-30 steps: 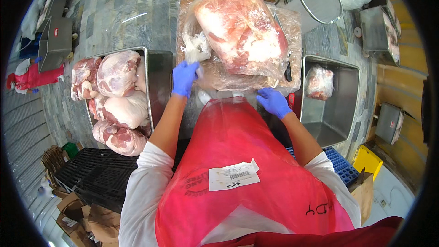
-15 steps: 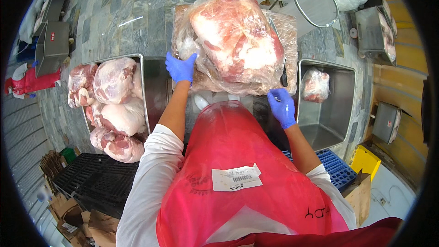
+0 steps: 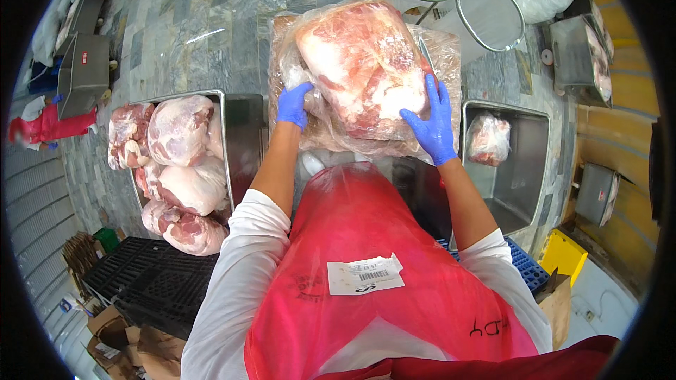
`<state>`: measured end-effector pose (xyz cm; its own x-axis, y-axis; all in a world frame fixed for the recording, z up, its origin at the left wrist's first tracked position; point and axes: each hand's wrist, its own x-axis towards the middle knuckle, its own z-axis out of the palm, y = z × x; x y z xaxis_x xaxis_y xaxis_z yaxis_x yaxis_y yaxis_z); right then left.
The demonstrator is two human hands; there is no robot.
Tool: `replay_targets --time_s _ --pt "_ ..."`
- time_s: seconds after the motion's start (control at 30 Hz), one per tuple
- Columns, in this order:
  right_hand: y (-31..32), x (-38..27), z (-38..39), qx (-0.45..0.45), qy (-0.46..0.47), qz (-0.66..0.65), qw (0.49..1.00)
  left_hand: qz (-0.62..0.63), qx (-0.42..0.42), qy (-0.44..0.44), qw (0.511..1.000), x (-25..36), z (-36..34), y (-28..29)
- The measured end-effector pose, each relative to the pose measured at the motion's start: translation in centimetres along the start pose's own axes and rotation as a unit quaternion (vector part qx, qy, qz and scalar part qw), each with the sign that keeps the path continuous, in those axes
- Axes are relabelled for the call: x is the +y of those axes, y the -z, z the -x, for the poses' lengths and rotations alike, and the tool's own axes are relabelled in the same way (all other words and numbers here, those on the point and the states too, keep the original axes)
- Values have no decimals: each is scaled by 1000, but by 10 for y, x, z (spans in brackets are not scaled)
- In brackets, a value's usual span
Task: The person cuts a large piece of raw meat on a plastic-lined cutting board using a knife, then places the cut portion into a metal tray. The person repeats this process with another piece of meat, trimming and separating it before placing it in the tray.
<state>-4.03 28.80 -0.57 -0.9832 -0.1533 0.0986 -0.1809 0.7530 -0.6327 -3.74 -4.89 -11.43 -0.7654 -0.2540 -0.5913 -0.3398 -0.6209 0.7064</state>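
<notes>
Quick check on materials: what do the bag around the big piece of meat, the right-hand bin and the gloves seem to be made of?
Bag: likely thin clear plastic film; it is see-through, wrinkled and glossy.
Bin: probably bare metal, perhaps steel; grey with a dull sheen and a brighter rim.
Gloves: seemingly thin blue rubber or similar, matte and close-fitting.

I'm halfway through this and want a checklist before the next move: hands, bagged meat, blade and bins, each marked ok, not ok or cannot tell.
1. Right hand on the bagged meat: ok, fingers spread along its right side.
2. Left hand grip on the plastic: cannot tell; it is at the bag's left side, fingertips unclear.
3. Bagged meat supported: ok, on a plastic-covered surface.
4. Knife-like tool clear of the right hand: not ok, it lies beside the fingers.
5. Right bin has room: ok, one bagged piece visible.
</notes>
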Motion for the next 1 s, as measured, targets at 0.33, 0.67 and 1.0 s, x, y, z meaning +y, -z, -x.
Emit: replay_targets --time_s 0.33,0.67,1.0 --pt "11 12 -28 -94 -57 -192 975 130 -33 92 987 -9 -14 -15" --pt "2 24 -48 -103 -153 -305 934 141 -13 174 974 -7 66 -22" --pt "-12 -21 -28 -220 -258 -343 876 187 56 121 973 33 185 19"
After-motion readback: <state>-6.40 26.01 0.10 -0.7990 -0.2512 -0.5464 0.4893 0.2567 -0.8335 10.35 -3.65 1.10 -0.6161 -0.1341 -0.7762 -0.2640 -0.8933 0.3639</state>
